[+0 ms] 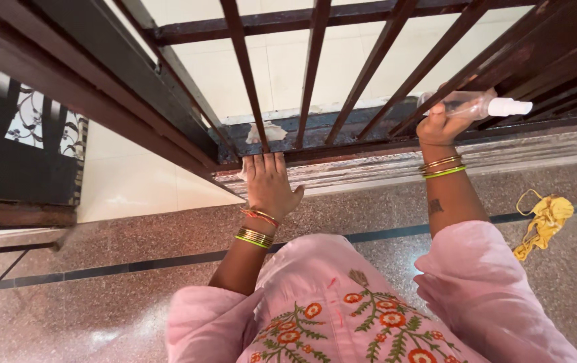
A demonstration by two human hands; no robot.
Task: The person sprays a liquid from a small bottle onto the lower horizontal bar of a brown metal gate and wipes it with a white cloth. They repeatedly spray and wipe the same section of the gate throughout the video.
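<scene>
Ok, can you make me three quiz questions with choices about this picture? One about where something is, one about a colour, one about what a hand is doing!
1. Where is the yellow cloth?
A. on the floor
B. hung on the bars
C. in the left hand

2. What colour is the bottle's cap?
A. red
B. white
C. black

3. What is the left hand doing?
A. gripping a bar
B. holding the bottle
C. lying flat on the sill

Answers:
1. A, it lies crumpled on the floor to the right.
2. B, the clear bottle in the right hand has a white cap.
3. C, its fingers are spread flat on the sill, over a pale cloth.
</scene>
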